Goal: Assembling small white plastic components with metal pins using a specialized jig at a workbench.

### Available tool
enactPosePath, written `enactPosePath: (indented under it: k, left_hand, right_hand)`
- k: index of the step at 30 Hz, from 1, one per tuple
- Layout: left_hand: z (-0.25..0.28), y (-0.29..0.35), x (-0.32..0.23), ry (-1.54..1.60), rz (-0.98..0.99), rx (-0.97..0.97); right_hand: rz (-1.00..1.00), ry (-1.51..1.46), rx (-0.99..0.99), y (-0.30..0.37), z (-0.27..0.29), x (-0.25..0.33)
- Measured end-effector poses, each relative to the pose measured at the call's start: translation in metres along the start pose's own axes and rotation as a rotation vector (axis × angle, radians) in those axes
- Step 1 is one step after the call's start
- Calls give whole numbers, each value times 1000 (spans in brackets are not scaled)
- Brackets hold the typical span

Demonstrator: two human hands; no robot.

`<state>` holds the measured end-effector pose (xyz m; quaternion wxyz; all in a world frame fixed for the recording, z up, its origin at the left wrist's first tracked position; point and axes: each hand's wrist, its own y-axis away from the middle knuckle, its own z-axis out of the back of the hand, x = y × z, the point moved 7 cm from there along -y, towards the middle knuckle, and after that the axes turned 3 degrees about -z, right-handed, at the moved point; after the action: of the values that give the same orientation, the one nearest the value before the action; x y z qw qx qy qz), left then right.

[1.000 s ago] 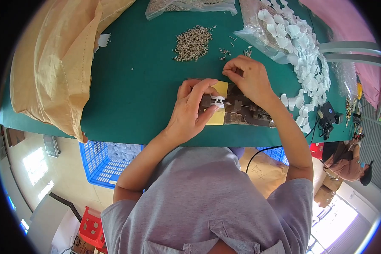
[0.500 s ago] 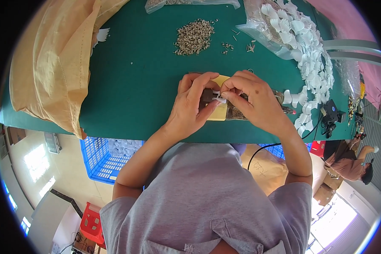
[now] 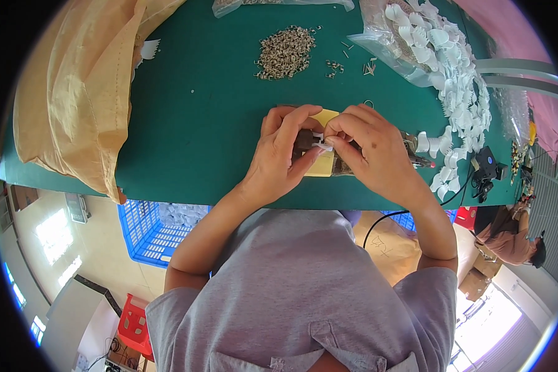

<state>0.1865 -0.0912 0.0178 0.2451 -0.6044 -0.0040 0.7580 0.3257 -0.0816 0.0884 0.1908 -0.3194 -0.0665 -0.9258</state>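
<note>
A person seen from above leans over a dark green worktop (image 3: 192, 124). At the far left lies a large tan woven sack (image 3: 74, 93), slumped over the worktop's edge, well apart from the hands. Below the edge, a blue plastic crate (image 3: 146, 226) stands on the floor.

Near the middle, the left hand (image 3: 279, 155) and the right hand (image 3: 369, 149) meet, fingertips touching. Both grips are closed together on a small white plastic piece (image 3: 321, 144), pinched between thumbs and forefingers just above a yellow rectangular block (image 3: 324, 162). The block seems to serve as a rest under the work, and the two-handed pinch likely steadies so small a part. A dark metal fixture (image 3: 415, 155) shows beyond the right hand, mostly hidden by it.

Farther back sits a heap of small brownish metal springs or clips (image 3: 285, 53), within reach. To the right, white plastic shell-shaped parts (image 3: 459, 93) spill from a clear bag toward the edge, where black cables (image 3: 483, 170) trail off.
</note>
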Motion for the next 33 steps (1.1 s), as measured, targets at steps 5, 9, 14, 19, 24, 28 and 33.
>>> enactPosePath:
  k: [5,9,14,19,24,28,33]
  left_hand:
    - [0,-1,-3,-42,-6,39]
    - [0,-1,-4,-71,-7,35]
    - [0,0,0,-13,34,47]
    - [2,-3,-5,-70,-5,42]
    - [-1,-1,-1,8,-12,10]
    - [4,-4,-7,-65,-75,-31]
    - [4,-4,-7,-98,-116,-48]
  right_hand:
    - [22,32,-160,11,-5,2]
    - [67,14,-380,23,-6,2]
    - [74,-19,-432,27,-11,0]
    - [-51,-116,-458,33,-1,-5]
    - [-47,-98,-276,20,-4,-10]
    - [23,72,-393,1,21,-17]
    - [17,-87,-327,6,27,-8]
